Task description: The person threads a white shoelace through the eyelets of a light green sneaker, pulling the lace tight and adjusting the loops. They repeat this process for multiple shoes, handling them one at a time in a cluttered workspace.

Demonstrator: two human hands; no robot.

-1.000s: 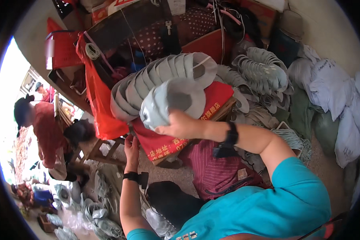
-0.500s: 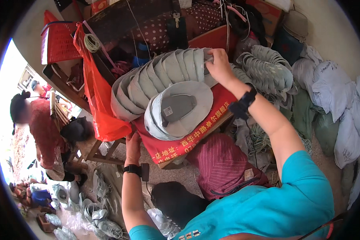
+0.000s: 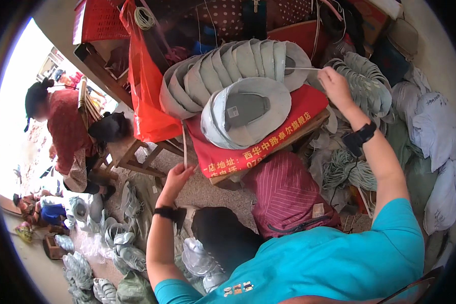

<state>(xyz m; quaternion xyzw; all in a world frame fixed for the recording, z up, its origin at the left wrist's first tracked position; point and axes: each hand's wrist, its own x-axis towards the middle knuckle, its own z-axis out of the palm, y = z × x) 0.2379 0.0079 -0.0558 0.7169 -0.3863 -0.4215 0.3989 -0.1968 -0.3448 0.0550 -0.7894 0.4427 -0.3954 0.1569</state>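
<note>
Pale string (image 3: pixel 184 144) drawn taut round a row of grey cap-shaped pieces (image 3: pixel 228 68), standing on edge and overlapped like a fan on the red cloth (image 3: pixel 299 109) of a low wooden table (image 3: pixel 309 126). 1 more grey piece (image 3: pixel 245 116) lying flat in front, hollow side up, leaning on the row. Left hand (image 3: pixel 176 177) below the table edge, fingers pinched shut on the lower end of the string, pulling downward, probably to keep tension. Right hand (image 3: pixel 334 86) raised at the row's far end, closed on a thin pale strand (image 3: pixel 301 69) stretched sideways. Black bands on both wrists. Beside the row, a red plastic bag (image 3: pixel 144 96); further right, heaps of grey-green pieces (image 3: pixel 362 81). At far left, another person in red (image 3: pixel 60 126), bent over.
</note>
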